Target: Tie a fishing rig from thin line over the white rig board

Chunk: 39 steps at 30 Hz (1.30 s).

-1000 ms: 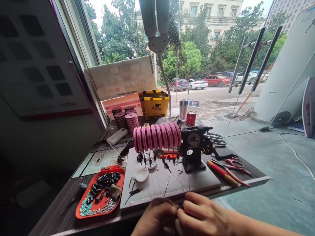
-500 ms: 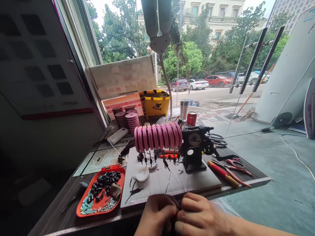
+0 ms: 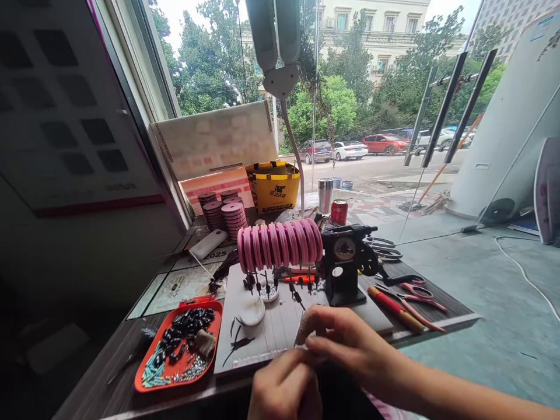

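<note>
At the front edge of the white board [image 3: 280, 326], my two hands meet. My left hand [image 3: 284, 388] is closed in a fist with the thumb on top; whatever it pinches is too small or hidden. My right hand [image 3: 343, 338] arches over it from the right, its thumb and index finger bent together near the left thumb, and I cannot make out what lies between them. Beyond them, a row of pink foam line spools [image 3: 280, 245] sits on a black hand-crank winder [image 3: 345, 262]. Thin lines with small black pieces [image 3: 268, 289] hang from the spools towards my hands.
An orange tray [image 3: 142, 373] of black, green and silver small parts stands left. Pink-handled scissors [image 3: 420, 294] and a red-and-tan handled tool [image 3: 394, 309] lie right. Behind are stacked spools [image 3: 235, 216], a yellow bag [image 3: 275, 192], a red can [image 3: 339, 212] and a lamp [image 3: 281, 81].
My right hand has lifted and moved up over the board's front edge, its fingers now arched. My left hand has dropped slightly and turned. The view has shifted a little.
</note>
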Tool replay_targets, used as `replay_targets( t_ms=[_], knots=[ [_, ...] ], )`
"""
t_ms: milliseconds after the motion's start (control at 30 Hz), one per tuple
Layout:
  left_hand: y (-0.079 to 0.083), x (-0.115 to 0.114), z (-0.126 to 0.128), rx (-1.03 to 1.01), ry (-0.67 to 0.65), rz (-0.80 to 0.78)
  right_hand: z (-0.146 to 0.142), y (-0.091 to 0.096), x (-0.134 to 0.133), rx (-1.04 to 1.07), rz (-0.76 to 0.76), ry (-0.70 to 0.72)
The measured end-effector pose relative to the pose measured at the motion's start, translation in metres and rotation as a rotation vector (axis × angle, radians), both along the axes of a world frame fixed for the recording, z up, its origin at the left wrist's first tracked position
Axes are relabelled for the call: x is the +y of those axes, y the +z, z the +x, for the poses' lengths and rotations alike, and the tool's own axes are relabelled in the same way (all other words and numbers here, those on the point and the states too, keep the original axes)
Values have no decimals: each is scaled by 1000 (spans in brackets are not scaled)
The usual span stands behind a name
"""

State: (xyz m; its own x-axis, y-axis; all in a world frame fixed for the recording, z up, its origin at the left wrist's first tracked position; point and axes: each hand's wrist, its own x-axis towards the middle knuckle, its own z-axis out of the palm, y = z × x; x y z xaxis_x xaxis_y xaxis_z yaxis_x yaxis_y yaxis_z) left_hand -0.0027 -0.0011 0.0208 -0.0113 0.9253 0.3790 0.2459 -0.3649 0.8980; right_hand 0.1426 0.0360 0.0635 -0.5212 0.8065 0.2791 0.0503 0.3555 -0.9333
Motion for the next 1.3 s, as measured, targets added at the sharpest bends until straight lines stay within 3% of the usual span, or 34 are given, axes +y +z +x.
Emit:
replay_targets(
  t_ms=[100,167,233,333,433,500,600,700,800,933,1033,1167,1233,1300],
  knots=[
    [14,13,-10,-412,-241,-664,12,-3,-11,-337,722,0],
    [17,18,-10,-573,-298,-926,15,-5,-16,-463,1088,9],
    [16,19,-8,-606,-320,-982,13,-9,-19,-483,1242,-36],
    [14,18,-4,-629,-343,-1004,7,-19,-17,-464,1298,-83],
    [13,16,-6,-595,-308,-930,1,-29,-13,-416,1287,-66],
    [12,16,-9,-479,-276,-737,-2,-31,-11,-339,1177,-35],
    [8,18,-13,-324,-293,-460,-4,-18,-11,-187,690,-1],
    [4,20,-13,-310,-348,-454,-4,1,-13,-58,219,41],
    [2,19,-11,-292,-369,-441,-4,8,-12,45,-26,87],
    [6,12,-7,-175,-283,-348,-7,-1,-3,189,-240,68],
    [7,8,-5,-155,-189,-305,-9,-3,1,271,-325,92],
    [3,9,-9,-412,-350,-597,-2,10,-7,176,-305,165],
    [3,12,-12,-473,-426,-703,4,16,-15,18,-169,185],
    [4,15,-13,-517,-464,-771,11,13,-19,-180,83,199]
  ],
)
